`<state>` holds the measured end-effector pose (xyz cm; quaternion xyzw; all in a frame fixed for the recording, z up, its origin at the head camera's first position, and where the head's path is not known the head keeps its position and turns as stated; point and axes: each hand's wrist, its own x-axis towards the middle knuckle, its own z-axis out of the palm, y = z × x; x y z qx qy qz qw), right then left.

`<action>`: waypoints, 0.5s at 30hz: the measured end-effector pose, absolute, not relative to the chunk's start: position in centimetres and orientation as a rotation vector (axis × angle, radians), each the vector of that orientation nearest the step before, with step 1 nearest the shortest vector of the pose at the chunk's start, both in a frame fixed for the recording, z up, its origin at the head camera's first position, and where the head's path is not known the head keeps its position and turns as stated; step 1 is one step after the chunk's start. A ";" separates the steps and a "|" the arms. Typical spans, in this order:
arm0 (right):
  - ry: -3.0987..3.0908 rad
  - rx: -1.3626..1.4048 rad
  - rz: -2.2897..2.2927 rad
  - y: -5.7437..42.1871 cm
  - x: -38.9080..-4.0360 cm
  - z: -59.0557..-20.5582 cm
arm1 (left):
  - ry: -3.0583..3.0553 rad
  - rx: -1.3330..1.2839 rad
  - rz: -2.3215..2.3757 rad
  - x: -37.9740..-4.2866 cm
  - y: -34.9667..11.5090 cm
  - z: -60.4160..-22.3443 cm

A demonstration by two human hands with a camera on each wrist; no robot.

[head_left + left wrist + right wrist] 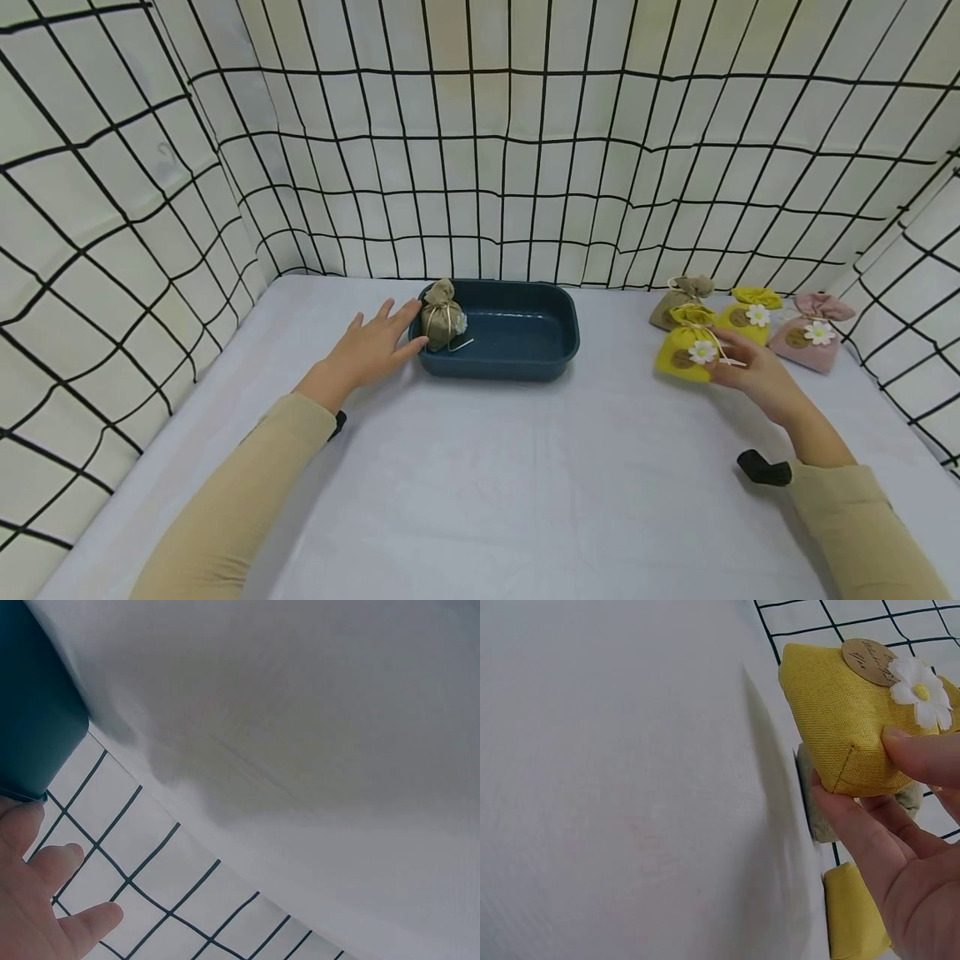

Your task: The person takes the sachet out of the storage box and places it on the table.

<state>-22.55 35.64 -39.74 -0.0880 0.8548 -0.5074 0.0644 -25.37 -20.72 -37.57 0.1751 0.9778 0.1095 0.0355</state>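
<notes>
My right hand (757, 379) pinches a yellow sachet bag (684, 346) between thumb and fingers. In the right wrist view the yellow sachet bag (840, 712) shows a white daisy and a round brown tag, and it is raised off the cloth. At the left end of a dark blue tray (517, 367), my left hand (367, 346) touches the rim with fingers spread. A brown sachet bag (441, 317) with a drawstring sits inside the tray's left end. The left wrist view has the left hand (37, 892) against the tray's corner.
Behind the right hand stand another brown sachet bag (678, 302), a second yellow sachet bag (750, 312) and a pink sachet bag (812, 333). A white cloth (540, 483) covers the table. Black wire grid (510, 137) walls in the back and both sides.
</notes>
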 end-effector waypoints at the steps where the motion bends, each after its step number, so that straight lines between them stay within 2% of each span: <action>1: 2.576 -0.260 -1.533 35.8 -22.6 -39.8 | 3.004 0.538 0.338 -25.4 -20.7 -37.6; 15: 2.568 -0.173 -1.486 37.0 -22.9 -40.6 | 3.004 0.537 0.337 -25.4 -20.7 -37.6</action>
